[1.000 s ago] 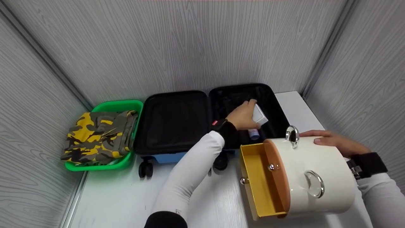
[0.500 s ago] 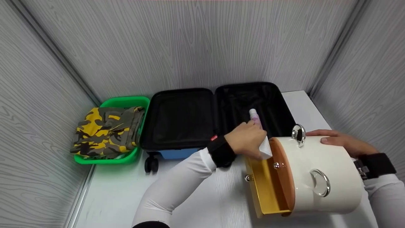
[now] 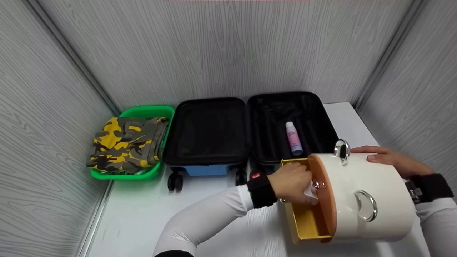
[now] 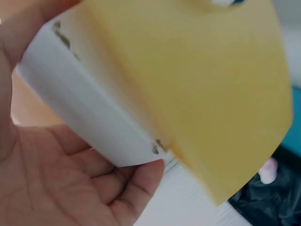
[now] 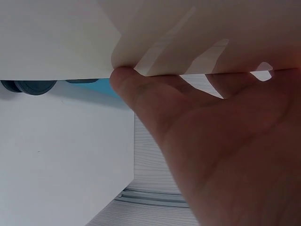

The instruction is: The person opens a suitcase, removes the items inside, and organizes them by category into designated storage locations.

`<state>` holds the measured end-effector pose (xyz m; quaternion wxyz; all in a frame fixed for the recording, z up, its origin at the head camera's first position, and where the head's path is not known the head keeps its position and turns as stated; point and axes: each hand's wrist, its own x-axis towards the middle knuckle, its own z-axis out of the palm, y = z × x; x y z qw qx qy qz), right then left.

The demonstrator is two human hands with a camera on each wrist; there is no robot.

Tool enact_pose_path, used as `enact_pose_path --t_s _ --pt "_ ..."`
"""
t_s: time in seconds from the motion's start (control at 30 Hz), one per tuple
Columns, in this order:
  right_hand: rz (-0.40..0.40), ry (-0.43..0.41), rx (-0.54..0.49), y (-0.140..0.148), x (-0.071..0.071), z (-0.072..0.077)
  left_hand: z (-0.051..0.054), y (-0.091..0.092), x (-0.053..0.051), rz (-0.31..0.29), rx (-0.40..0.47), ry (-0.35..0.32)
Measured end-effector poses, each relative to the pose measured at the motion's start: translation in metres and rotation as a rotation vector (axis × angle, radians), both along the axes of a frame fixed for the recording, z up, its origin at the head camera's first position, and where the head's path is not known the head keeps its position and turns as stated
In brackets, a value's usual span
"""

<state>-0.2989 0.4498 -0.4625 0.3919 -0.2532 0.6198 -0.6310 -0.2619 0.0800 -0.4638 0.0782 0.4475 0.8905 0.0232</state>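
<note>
My left hand [image 3: 291, 181] is down in the pulled-out yellow drawer [image 3: 307, 223], holding a small white box [image 4: 77, 96] between thumb and fingers. In the head view most of that box is behind the hand. The drawer belongs to a cream rounded storage case [image 3: 383, 192] with an orange front [image 3: 326, 200] and silver handles. My right hand [image 3: 400, 162] rests on the far side of the case, thumb on top and fingers along its surface. A pink and white spray can [image 3: 294, 138] lies in the right half of the black-lined suitcase [image 3: 271, 110].
The suitcase lies spread open against the back wall, its left half [image 3: 210, 132] beside the right one. To its left stands a green basket [image 3: 142, 111] with folded camouflage clothing [image 3: 125, 142]. Walls [image 3: 221, 53] enclose the white table [image 3: 135, 214] on several sides.
My left hand has carried the white box from over the suitcase toward me and down into the yellow drawer. The spray can in the suitcase is now uncovered. My right hand stays on the case.
</note>
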Motion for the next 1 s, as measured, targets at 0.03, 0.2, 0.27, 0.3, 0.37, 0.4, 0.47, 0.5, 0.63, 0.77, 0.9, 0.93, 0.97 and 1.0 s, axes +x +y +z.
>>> enact_pose_path --t_s 0.03,0.2,0.27,0.3,0.37,0.4,0.47,0.5,0.63,0.77,0.9,0.93,0.97,1.0 --pt "-0.003 0.001 0.0 0.0 0.0 0.0 -0.004 0.001 0.001 0.004 -0.003 0.007" --pt "-0.011 -0.011 -0.016 0.001 0.0 0.001 -0.018 0.008 0.007 0.032 -0.033 0.028" --pt "-0.015 -0.015 -0.013 0.001 0.001 0.001 -0.023 0.01 0.01 0.046 -0.058 0.056" --pt "-0.016 -0.014 -0.01 0.001 0.001 0.001 -0.025 0.011 0.012 0.054 -0.068 0.072" --pt "-0.018 -0.017 -0.005 0.001 0.001 0.0 -0.028 0.011 0.015 0.067 -0.084 0.104" --pt "-0.02 -0.02 -0.001 0.001 0.001 0.0 -0.029 0.011 0.016 0.07 -0.089 0.115" --pt "-0.02 -0.013 0.002 0.0 0.001 0.0 -0.029 0.01 0.017 0.075 -0.081 0.102" --pt "-0.019 -0.011 0.003 0.0 0.001 0.0 -0.028 0.01 0.017 0.075 -0.068 0.089" --pt "-0.021 -0.004 0.005 0.0 0.001 0.0 -0.024 0.001 0.013 0.045 0.029 -0.006" --pt "-0.013 0.006 -0.006 -0.001 0.0 -0.001 -0.02 -0.022 0.001 0.033 0.231 -0.039" --pt "-0.007 0.04 -0.003 0.0 -0.001 -0.001 -0.018 -0.054 -0.014 0.135 0.356 -0.073" --pt "-0.007 0.049 0.004 0.0 -0.001 -0.002 -0.017 -0.062 -0.016 0.162 0.336 -0.101" --pt "-0.007 0.053 0.009 0.001 -0.001 -0.002 -0.017 -0.068 -0.018 0.182 0.301 -0.14" --pt "-0.004 0.056 0.012 0.001 -0.001 -0.002 -0.018 -0.074 -0.018 0.202 0.26 -0.191"
